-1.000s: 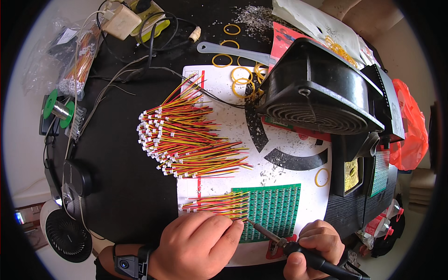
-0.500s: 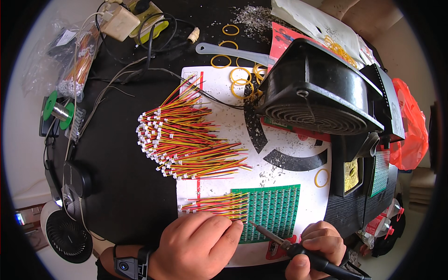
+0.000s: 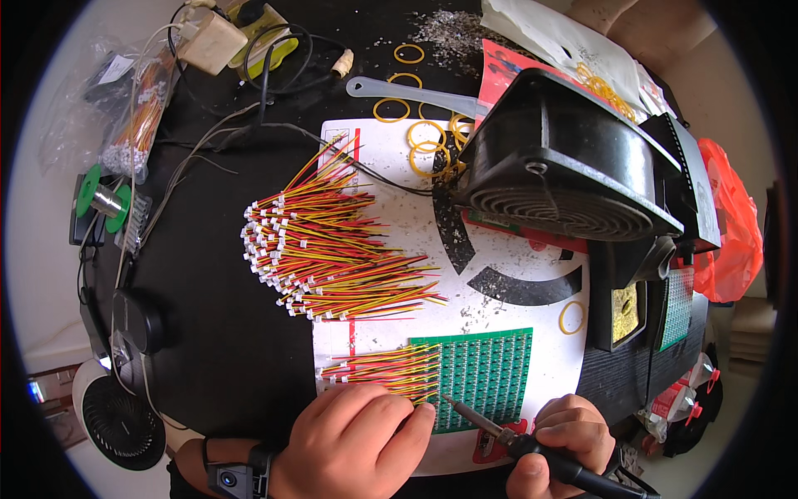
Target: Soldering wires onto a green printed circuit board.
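A green circuit board (image 3: 486,374) with rows of small pads lies on a white printed sheet. Red, black and yellow wires with white connectors (image 3: 382,364) lie side by side, their bare ends along the board's left edge. My left hand (image 3: 357,441) is closed over the lowest of them, fingertips at that edge; what it pinches is hidden beneath the fingers. Gripped in my right hand (image 3: 573,437) is a soldering iron (image 3: 532,449), its tip slanting up-left to the wire ends beside my left fingertips. Above the board is a large pile of the same connector wires (image 3: 332,249).
A black fan (image 3: 565,158) stands at the back right, near a yellow tip-cleaning pad (image 3: 625,313) and another green board (image 3: 677,308). Rubber bands (image 3: 428,145) and wire scraps are scattered around. At the left are a solder spool (image 3: 106,200), cables and a small fan (image 3: 123,420).
My left hand has shifted slightly down at the board's edge, showing more of the wires above it. The soldering iron has barely moved.
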{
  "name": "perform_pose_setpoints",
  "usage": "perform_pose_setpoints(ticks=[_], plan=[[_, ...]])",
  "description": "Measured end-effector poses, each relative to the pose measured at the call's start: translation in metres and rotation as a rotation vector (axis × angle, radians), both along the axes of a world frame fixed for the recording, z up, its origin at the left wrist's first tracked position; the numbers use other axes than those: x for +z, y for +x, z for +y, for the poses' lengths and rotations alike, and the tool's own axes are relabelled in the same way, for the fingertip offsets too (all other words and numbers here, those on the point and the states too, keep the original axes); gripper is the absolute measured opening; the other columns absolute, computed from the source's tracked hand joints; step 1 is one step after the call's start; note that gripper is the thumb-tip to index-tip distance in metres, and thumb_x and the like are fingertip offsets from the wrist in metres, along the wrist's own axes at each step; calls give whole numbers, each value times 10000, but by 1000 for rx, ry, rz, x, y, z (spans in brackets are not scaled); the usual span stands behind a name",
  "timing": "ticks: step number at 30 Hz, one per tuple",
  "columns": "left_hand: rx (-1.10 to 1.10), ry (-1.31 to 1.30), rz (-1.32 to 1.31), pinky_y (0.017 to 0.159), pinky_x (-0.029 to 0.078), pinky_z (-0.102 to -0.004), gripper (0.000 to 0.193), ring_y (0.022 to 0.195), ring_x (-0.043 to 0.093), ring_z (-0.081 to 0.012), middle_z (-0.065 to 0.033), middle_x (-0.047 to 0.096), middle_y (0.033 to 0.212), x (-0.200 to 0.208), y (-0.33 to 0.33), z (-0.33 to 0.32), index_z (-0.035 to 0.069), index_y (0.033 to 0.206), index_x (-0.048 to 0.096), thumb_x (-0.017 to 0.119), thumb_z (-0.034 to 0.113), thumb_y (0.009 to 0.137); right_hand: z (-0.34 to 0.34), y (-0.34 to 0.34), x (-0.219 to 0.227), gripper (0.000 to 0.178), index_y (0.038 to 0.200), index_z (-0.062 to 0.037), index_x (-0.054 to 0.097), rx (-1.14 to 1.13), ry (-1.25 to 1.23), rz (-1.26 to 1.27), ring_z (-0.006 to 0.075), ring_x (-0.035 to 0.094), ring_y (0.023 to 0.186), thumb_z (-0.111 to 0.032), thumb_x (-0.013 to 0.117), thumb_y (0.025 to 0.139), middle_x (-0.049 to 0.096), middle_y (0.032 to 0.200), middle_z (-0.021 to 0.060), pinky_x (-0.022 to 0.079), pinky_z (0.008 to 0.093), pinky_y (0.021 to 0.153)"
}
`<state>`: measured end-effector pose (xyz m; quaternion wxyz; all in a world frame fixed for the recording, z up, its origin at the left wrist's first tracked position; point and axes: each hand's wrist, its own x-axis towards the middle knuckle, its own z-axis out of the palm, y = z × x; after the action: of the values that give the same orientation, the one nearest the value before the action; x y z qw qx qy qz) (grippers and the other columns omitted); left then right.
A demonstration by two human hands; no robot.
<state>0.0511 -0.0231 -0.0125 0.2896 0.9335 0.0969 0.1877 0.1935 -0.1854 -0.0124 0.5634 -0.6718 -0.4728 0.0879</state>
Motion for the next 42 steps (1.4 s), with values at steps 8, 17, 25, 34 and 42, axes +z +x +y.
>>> perform_pose_setpoints(ticks=[8,17,25,34,42], plan=[[18,10,-14,635,531,-344,115,724,619,-265,-107,591,808,0,1,-1,-40,894,693,690,-18,782,3,-1,1,207,884,58,560,-1,-3,-11,169,500,505,-94,699,863,563,659,125,411,291,484],[22,22,-17,645,539,-349,115,736,626,-275,-112,599,813,-2,0,-1,-39,899,695,698,-15,787,3,0,-1,207,883,58,566,9,-2,-21,163,503,497,-94,706,863,569,643,121,408,283,474],[9,49,-8,663,548,-350,120,745,631,-283,-121,603,817,-2,0,-2,-45,908,692,693,-9,794,2,1,-2,206,897,47,559,22,-7,-17,157,495,497,-94,706,861,554,642,106,403,282,476],[19,33,-10,662,544,-350,118,742,629,-278,-118,600,816,-3,1,-2,-37,900,691,695,-13,784,2,0,1,181,898,48,547,-3,22,15,163,482,501,-63,681,850,533,655,106,402,294,484],[34,-13,-2,666,541,-356,122,740,628,-282,-120,601,824,-1,0,-1,-35,896,689,694,-31,774,2,-1,1,191,878,46,548,-1,-3,4,164,492,504,-80,690,859,545,658,112,406,290,483]])
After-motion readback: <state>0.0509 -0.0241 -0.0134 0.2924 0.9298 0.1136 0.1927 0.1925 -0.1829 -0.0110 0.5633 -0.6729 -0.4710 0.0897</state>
